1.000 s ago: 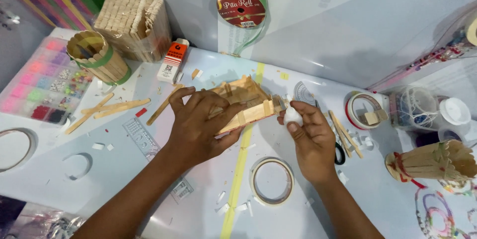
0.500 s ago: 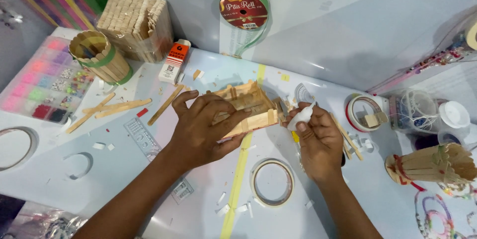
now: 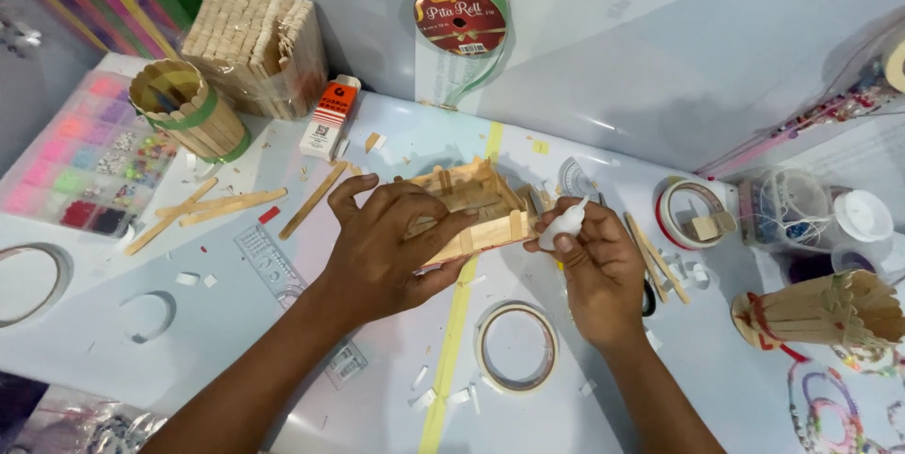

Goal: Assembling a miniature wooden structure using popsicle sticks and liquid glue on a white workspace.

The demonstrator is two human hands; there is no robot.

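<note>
While the left hand [image 3: 382, 242] lay spread over a small house-like model of wooden craft sticks [image 3: 471, 209], fingers curled around its near wall and pressing it down, the right hand [image 3: 594, 261] was closed on a small white glue bottle [image 3: 563, 224]. The bottle was tilted, its nozzle aimed up and to the right, its body just beside the model's right end; whether it touched the wood could not be told. The model sat near the middle of the pale surface [image 3: 189, 322], straddling a yellow tape line [image 3: 452, 341] that ran toward the viewer.

Just in front of the right hand lay a flat roll of clear tape [image 3: 516, 345], with white paper scraps near it. Left of the left hand: a clear ruler [image 3: 269, 264] and several loose craft sticks [image 3: 222, 204]. Further back on the left stood a round pot of craft sticks banded in green [image 3: 184, 107], a wrapped bundle of sticks [image 3: 259, 44] behind it, and a white tube with an orange top [image 3: 327, 117] lying alongside. A clear tray of coloured beads [image 3: 80, 157] sat at the left edge. A green ribbon spool [image 3: 460, 13] hung on the back wall. To the right were a tape roll holding small wooden bits [image 3: 693, 214], clear plastic jars [image 3: 801, 209], and a tipped stick pot tied in red [image 3: 820, 308].
</note>
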